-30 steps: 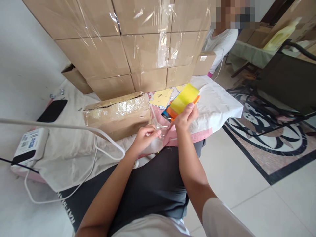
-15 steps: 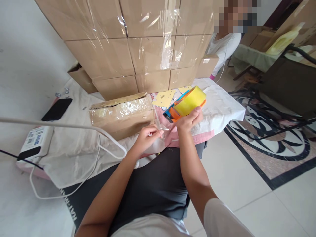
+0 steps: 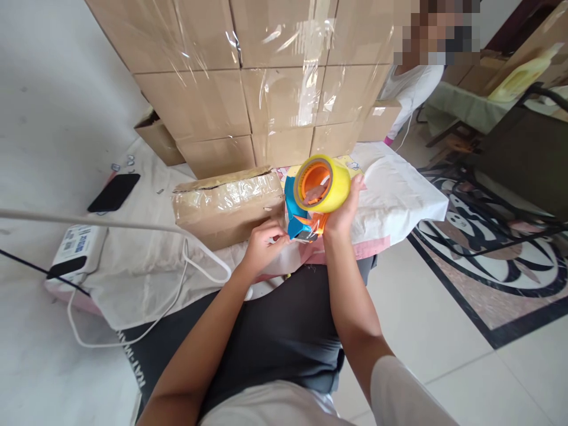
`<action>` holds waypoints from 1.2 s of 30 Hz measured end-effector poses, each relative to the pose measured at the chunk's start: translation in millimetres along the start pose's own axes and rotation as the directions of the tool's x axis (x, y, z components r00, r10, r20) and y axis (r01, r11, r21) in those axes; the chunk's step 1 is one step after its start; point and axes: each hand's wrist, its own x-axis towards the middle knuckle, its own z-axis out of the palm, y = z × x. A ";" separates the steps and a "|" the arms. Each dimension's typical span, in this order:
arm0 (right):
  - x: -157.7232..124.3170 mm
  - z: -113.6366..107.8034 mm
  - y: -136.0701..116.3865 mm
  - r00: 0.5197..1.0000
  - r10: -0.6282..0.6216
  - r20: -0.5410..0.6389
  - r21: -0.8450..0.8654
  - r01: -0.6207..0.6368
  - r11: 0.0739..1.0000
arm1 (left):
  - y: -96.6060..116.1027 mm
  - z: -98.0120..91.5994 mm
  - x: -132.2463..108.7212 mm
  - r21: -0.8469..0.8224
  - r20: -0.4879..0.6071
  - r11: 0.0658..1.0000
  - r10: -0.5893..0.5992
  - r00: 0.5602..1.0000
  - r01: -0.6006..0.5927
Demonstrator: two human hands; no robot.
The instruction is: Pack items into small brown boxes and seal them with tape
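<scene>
Your right hand (image 3: 344,208) is gripping the tape dispenser (image 3: 316,192), with the fingers wrapping up around the far side of the yellow roll and the palm closing on it from below. The dispenser is sitting above and just left of that hand. Its orange hub is facing you, and its blue body is hanging down towards the cutting end.

Your left hand (image 3: 262,242) is meeting that lower end, with the fingertips (image 3: 278,235) pressing together right against the blue mouth of the dispenser. Whether they are pinching a loose end of clear tape is too fine to tell. The two hands are working close together, with the dispenser bridging them above your lap.

Just behind your left hand, a small box (image 3: 228,204) wrapped in shiny clear tape is lying on a white cloth (image 3: 399,189) that is spreading over the floor. The dispenser is hovering at the box's right end, near it; whether it is touching it is unclear.

Behind the box, a stack of cardboard boxes (image 3: 266,89) is standing under clear film.

On your left, a white cable (image 3: 195,260) is looping across the cloth. A white device (image 3: 75,248) is lying at the cloth's left edge, and a black phone (image 3: 114,192) is resting further back, well apart from your hands.

At the upper right, another person (image 3: 412,83) in a white top is sitting beyond the stack, and a yellow jug (image 3: 523,74) is lying on a surface further back.
</scene>
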 end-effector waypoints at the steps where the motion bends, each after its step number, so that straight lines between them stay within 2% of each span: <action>1: 2.0 2.3 1.4 1.000 0.009 -0.021 0.049 -0.008 0.999 | 1.1 -0.4 0.0 0.010 -0.010 1.000 0.018 1.000 -0.018; 3: 5.1 5.2 5.1 0.998 0.031 -0.054 0.139 -0.024 0.990 | 4.8 -1.8 0.4 0.034 -0.031 0.998 0.063 0.998 -0.062; 6: 6.5 5.0 9.5 0.998 0.049 -0.028 0.159 -0.044 0.986 | 11.8 -5.5 1.6 0.138 -0.074 0.973 0.198 0.978 -0.186; 9: 5.5 2.8 9.8 1.000 0.027 -0.016 0.126 -0.025 0.992 | 19.0 -10.4 2.2 0.212 -0.015 0.937 0.289 0.957 -0.279; 11: 3.9 2.0 7.8 0.999 -0.018 -0.035 0.093 0.021 0.995 | 23.8 -13.2 1.8 0.185 0.057 0.956 0.221 0.974 -0.228; 13: 1.4 2.0 5.2 0.994 -0.082 -0.078 0.048 0.086 0.995 | 28.2 -15.6 1.2 0.110 0.113 0.991 0.067 0.991 -0.079; 16: -4.2 2.6 1.6 0.975 -0.175 -0.135 -0.038 0.171 0.984 | 32.3 -19.5 1.0 -0.018 0.191 0.993 -0.109 0.976 0.114; 20: -11.7 4.8 -2.6 0.952 -0.285 -0.107 -0.129 0.271 0.954 | 30.6 -26.4 1.1 -0.093 0.233 0.982 -0.141 0.962 0.167; 24: -15.0 7.1 -11.4 0.940 -0.335 -0.073 -0.084 0.328 0.941 | 26.3 -30.3 0.9 -0.089 0.230 0.979 -0.159 0.960 0.184; 26: -15.5 7.5 -17.0 0.970 -0.239 -0.045 0.006 0.240 0.971 | 26.6 -28.3 1.5 -0.076 0.225 0.980 -0.164 0.960 0.185; 28: -15.3 7.8 -21.3 0.995 -0.048 0.092 0.086 0.041 0.995 | 28.5 -24.2 2.2 -0.051 0.260 0.983 -0.156 0.953 0.175; 30: -14.4 8.6 -22.6 0.970 0.106 0.221 0.113 -0.133 0.985 | 30.3 -20.5 2.9 -0.027 0.301 0.986 -0.148 0.942 0.163; 31: -13.8 9.0 -22.1 0.966 0.130 0.224 0.121 -0.160 0.980 | 30.7 -19.6 3.0 -0.019 0.302 0.987 -0.148 0.942 0.161; 32: -13.2 9.3 -20.9 0.978 0.115 0.174 0.134 -0.139 0.981 | 30.8 -19.8 3.2 -0.017 0.288 0.986 -0.152 0.946 0.163; 34: -12.9 9.2 -17.9 1.000 -0.006 0.001 0.118 0.006 0.993 | 30.6 -22.6 3.2 -0.024 0.235 0.986 -0.156 0.960 0.166; 36: -14.6 7.9 -16.1 0.981 -0.161 -0.106 -0.004 0.161 0.987 | 31.0 -26.8 3.1 -0.015 0.212 0.989 -0.139 0.967 0.146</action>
